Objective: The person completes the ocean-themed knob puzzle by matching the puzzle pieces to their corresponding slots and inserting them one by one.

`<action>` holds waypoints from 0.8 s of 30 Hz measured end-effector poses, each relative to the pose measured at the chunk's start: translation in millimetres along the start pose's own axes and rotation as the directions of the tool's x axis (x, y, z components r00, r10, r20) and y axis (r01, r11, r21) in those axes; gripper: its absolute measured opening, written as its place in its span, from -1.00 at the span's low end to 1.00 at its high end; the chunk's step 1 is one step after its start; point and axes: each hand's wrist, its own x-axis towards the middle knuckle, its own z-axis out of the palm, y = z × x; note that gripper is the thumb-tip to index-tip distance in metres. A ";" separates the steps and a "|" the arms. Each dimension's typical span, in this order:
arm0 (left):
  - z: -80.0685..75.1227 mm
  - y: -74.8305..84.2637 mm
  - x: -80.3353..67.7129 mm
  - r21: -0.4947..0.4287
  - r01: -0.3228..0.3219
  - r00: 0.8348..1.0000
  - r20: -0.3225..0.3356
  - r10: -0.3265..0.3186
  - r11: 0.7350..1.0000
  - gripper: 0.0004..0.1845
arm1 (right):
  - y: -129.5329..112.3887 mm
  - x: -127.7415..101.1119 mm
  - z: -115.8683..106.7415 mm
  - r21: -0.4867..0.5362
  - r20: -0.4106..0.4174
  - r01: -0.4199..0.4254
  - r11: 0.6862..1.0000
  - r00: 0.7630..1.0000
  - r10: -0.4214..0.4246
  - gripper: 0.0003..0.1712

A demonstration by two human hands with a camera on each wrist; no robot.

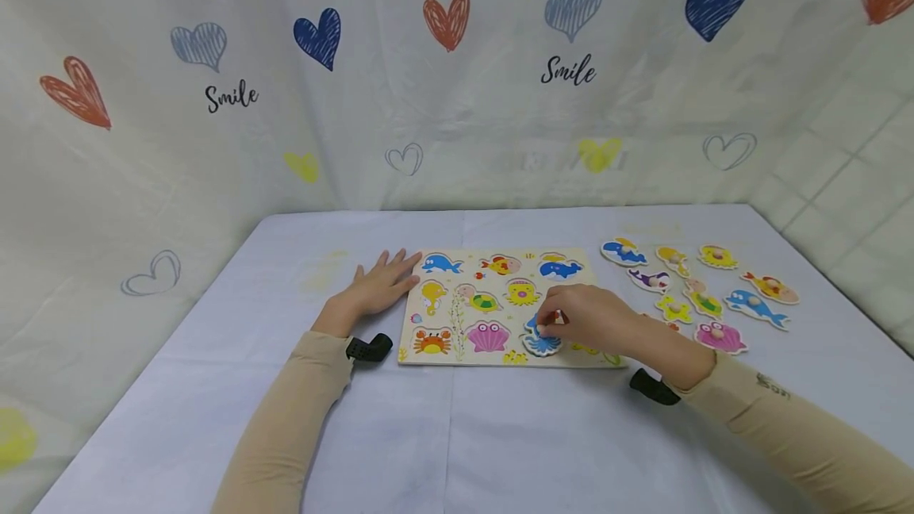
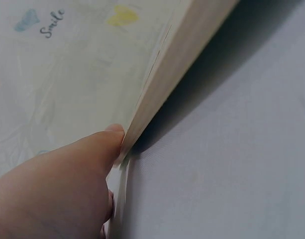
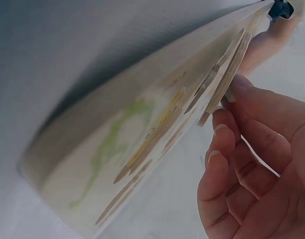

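Observation:
A wooden puzzle board printed with sea animals lies flat on the white cloth. At its left edge is my left hand, fingers spread and reaching to the far corner. In the left wrist view the thumb touches the board's side. My right hand pinches the small knob of a blue puzzle piece over the board's lower row. The right wrist view has this piece edge-on, close over the board face. Part of its picture is hidden behind the fingers.
Several loose knobbed pieces lie right of the board, among them a blue dolphin, a pink shell, a red and yellow fish and a turtle. A curtain with hearts hangs behind the table.

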 end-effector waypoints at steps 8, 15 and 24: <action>-0.3 -0.4 1.2 0.009 -0.007 1.000 0.003 0.007 1.000 -0.30 | 1.6 0.7 0.2 0.012 0.008 0.001 1.000 1.000 -0.001 -0.92; -0.6 0.3 0.9 0.005 -0.005 1.000 0.001 0.005 1.000 -0.31 | 2.7 2.7 1.2 0.014 0.020 -0.015 1.000 1.000 0.014 -0.90; -1.2 0.9 1.0 0.011 -0.006 1.000 0.001 0.006 1.000 -0.31 | 1.8 2.8 1.2 0.020 0.024 -0.022 1.000 0.999 0.021 -0.89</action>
